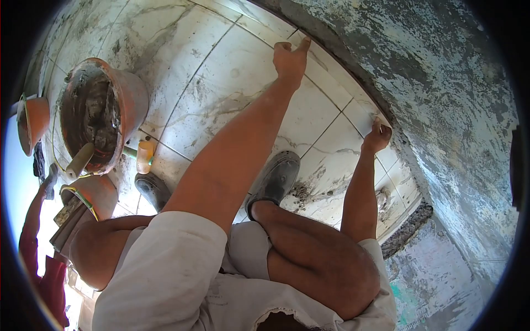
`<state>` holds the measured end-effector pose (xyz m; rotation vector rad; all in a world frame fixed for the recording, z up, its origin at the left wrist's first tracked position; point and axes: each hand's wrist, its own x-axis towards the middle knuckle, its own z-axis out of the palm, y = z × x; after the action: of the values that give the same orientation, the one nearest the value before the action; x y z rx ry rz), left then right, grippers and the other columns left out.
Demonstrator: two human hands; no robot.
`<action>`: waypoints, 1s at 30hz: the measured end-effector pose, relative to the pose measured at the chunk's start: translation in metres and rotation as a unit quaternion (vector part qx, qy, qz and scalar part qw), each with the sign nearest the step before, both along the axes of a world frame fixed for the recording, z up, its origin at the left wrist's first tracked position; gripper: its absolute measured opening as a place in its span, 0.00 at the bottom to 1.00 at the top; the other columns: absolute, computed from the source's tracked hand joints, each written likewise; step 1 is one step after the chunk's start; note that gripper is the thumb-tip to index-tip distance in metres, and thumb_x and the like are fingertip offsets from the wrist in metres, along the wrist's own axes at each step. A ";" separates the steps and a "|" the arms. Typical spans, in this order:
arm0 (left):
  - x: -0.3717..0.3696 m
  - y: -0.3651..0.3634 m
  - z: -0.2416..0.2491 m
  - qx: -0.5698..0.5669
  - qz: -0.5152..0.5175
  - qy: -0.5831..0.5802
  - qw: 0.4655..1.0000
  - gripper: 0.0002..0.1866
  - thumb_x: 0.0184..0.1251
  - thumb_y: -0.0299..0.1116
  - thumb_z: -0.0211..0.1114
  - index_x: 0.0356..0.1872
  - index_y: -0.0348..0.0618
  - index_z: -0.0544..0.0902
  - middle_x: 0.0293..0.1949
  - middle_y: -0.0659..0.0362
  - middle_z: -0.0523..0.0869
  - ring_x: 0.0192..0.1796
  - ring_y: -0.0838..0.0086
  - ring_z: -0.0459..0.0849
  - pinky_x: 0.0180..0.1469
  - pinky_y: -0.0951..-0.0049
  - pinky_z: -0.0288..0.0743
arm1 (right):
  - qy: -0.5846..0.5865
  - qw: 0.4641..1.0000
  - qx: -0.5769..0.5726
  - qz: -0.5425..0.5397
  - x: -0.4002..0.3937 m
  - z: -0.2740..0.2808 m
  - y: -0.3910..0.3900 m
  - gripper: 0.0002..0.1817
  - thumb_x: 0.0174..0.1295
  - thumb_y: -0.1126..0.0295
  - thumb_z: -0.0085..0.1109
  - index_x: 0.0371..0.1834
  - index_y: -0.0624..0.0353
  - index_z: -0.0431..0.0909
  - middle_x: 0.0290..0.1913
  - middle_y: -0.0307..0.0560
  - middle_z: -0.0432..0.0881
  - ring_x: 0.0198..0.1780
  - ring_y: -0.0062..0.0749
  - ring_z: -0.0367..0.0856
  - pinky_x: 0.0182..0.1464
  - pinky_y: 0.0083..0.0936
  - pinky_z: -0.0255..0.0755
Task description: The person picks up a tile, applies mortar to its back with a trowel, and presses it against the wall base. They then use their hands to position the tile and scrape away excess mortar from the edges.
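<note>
My left hand (291, 60) is at the top centre, by the edge of a narrow tile strip (326, 74) along the wall's foot. Its thumb and index finger are spread apart, the other fingers curled, and nothing shows in it. Farther right, my right hand (377, 137) is closed at the strip's other part, near the wall (436, 83); its fingertips are pinched, and whatever they may hold is too small to name. Large marbled white tiles (221, 94) with dark joints and grey smears lie below both hands.
A big orange bucket (135, 99) with grey mortar stands left, a mallet (144, 156) beside it. Smaller buckets (37, 124) (105, 196) are farther left. Another person's arm (30, 231) shows at the left edge. Rough mortar (408, 229) borders the tiles at lower right.
</note>
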<state>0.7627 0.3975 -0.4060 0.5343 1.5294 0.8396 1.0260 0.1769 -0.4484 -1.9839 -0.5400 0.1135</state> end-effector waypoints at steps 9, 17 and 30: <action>0.006 0.006 -0.010 0.038 -0.005 -0.003 0.999 0.34 0.48 0.45 0.74 0.48 0.31 0.70 0.34 0.56 0.75 0.29 0.75 0.74 0.30 0.74 0.70 | -0.012 0.999 -0.042 -0.015 -0.002 0.004 -0.001 0.20 0.55 0.65 0.69 0.38 0.70 0.72 0.39 0.52 0.81 0.39 0.32 0.80 0.40 0.25 0.75; 0.012 0.004 -0.012 0.053 -0.002 0.010 0.999 0.38 0.48 0.45 0.74 0.53 0.23 0.71 0.44 0.48 0.79 0.34 0.70 0.78 0.36 0.73 0.73 | -0.033 0.999 0.002 -0.001 -0.001 -0.002 -0.002 0.17 0.56 0.69 0.67 0.41 0.69 0.73 0.41 0.51 0.81 0.40 0.32 0.79 0.42 0.24 0.74; 0.015 -0.002 0.026 0.047 0.008 -0.018 0.999 0.47 0.48 0.45 0.71 0.64 0.23 0.61 0.59 0.39 0.71 0.61 0.59 0.71 0.60 0.70 0.64 | -0.035 0.999 -0.017 -0.018 -0.011 0.004 0.003 0.16 0.58 0.68 0.65 0.38 0.69 0.73 0.38 0.49 0.80 0.37 0.31 0.77 0.38 0.22 0.74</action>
<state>0.7774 0.3955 -0.3798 0.5737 1.4686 0.9314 1.0155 0.1804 -0.4449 -2.0359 -0.5496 0.0306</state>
